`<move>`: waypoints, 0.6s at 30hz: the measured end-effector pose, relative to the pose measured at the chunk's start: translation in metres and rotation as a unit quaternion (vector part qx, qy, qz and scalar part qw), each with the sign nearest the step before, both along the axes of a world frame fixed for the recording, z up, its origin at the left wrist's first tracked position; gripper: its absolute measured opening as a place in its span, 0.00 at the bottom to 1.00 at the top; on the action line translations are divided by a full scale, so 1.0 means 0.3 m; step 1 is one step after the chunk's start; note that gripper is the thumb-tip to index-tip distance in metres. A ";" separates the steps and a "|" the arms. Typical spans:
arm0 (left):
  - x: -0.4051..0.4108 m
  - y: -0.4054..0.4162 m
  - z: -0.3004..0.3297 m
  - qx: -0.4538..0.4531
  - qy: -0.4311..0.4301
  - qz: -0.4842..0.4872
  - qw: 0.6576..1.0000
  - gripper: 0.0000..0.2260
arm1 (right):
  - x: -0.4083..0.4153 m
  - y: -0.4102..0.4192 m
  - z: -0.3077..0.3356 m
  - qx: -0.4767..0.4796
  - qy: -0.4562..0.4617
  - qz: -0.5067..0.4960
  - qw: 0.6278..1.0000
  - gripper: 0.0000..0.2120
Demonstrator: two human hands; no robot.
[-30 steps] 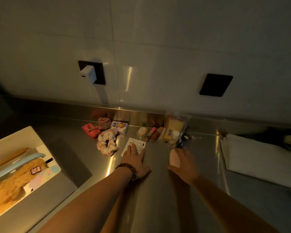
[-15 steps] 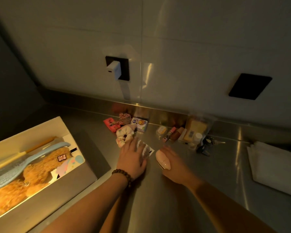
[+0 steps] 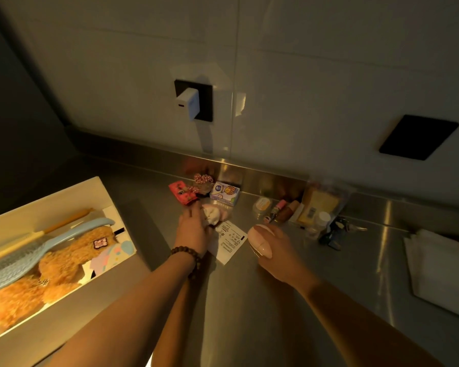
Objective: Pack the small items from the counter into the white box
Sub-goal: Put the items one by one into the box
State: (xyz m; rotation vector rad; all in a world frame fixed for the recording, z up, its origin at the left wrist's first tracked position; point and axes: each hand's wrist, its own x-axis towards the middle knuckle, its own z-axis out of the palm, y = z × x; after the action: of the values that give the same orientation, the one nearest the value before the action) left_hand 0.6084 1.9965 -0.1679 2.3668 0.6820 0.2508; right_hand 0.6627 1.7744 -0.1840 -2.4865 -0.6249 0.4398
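Gripping the soft scrunchie (image 3: 213, 216), the left hand (image 3: 192, 231) seems to bunch light, squashy fabric, while the right hand (image 3: 276, 250) clasps a smooth, slippery pink case (image 3: 261, 243).

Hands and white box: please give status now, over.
Left hand grips scrunchie. Right hand holds pink oval case. White box open at left, plush toy inside. Path clear.

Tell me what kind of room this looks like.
Probably a kitchen or utility worktop: a stainless steel counter with a raised steel backsplash, a plain panelled wall, and a wall socket with a white charger plugged in.
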 end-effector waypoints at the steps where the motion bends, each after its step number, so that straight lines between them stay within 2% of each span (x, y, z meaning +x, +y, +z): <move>1: -0.009 -0.018 0.000 -0.005 -0.017 -0.007 1.000 0.28 | 0.001 -0.007 -0.001 0.001 -0.001 -0.001 1.000 0.37; 4: -0.037 -0.090 -0.017 0.029 -0.009 -0.051 0.998 0.26 | 0.001 -0.029 0.000 0.008 -0.012 -0.002 1.000 0.37; 6: -0.048 -0.135 -0.034 0.057 0.014 -0.070 0.996 0.28 | -0.007 -0.045 0.000 0.007 -0.012 -0.004 1.000 0.37; 11: -0.044 -0.204 -0.053 0.091 0.071 -0.090 0.989 0.45 | -0.021 -0.090 0.002 0.006 -0.011 -0.023 1.000 0.37; 18: -0.038 -0.206 -0.049 0.048 0.052 -0.059 0.996 0.38 | -0.036 -0.106 0.018 0.011 -0.008 -0.027 1.000 0.37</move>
State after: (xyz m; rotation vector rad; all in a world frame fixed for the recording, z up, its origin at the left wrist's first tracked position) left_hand 0.5972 1.9347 -0.1826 2.5167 0.5862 0.1117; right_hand 0.6520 1.7427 -0.1787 -2.4822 -0.5633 0.3917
